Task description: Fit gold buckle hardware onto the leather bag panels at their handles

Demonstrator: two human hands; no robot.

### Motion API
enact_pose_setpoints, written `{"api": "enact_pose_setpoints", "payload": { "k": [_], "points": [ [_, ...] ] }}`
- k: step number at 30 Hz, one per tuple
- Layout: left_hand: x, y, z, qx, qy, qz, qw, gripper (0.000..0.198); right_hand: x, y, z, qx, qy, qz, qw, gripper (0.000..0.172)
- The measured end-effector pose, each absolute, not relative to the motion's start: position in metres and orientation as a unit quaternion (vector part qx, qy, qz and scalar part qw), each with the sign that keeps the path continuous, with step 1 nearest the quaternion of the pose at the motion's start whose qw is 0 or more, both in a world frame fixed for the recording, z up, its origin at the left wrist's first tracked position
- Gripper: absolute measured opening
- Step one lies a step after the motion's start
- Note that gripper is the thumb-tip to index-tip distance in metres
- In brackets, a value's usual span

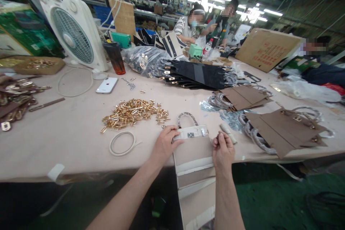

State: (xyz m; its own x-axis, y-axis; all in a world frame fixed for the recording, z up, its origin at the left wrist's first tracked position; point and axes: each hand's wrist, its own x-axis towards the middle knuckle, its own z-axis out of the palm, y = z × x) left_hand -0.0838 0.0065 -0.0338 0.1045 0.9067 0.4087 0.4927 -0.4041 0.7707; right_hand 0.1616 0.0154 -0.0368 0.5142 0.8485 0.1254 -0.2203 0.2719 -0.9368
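Observation:
A beige handbag panel (195,151) lies over the table's front edge, its lower part hanging down. Small metal plates are set along its top strip, and a wrapped handle loop (188,114) sticks out beyond it. My left hand (166,143) grips the panel's upper left edge, thumb on top. At the upper right edge, my right hand (223,148) is closed in a pinch; what the fingertips hold is too small to tell. Just behind that hand lies a pale rolled piece (228,133).
Left of the panel are a pile of gold metal fittings (134,113) and a tape roll (122,143). A phone (106,85), a tumbler (115,57) and a fan (72,32) stand farther back. Brown bag pieces (285,129) lie right, black ones (196,73) behind. Two people work across the table.

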Motion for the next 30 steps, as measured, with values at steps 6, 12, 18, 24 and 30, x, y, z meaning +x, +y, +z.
{"api": "enact_pose_setpoints", "payload": {
  "k": [6,12,18,24,30],
  "points": [
    [-0.081,0.006,-0.031,0.714,0.485,0.458,0.212,0.013,0.139,0.003,-0.025,-0.555,-0.436,0.294,0.645,0.032],
    [-0.079,0.009,-0.034,0.710,0.486,0.465,0.211,0.004,0.103,0.002,-0.009,-0.521,-0.549,0.332,0.562,0.023],
    [-0.081,0.009,-0.037,0.702,0.508,0.447,0.223,0.017,0.081,0.005,-0.012,-0.482,-0.623,0.349,0.508,0.019],
    [-0.080,0.008,-0.036,0.713,0.533,0.418,0.183,0.053,0.086,0.009,-0.024,-0.505,-0.620,0.370,0.473,0.021],
    [-0.082,0.007,-0.036,0.719,0.529,0.405,0.199,0.052,0.086,0.008,-0.021,-0.472,-0.662,0.362,0.456,0.018]
  ]
}}
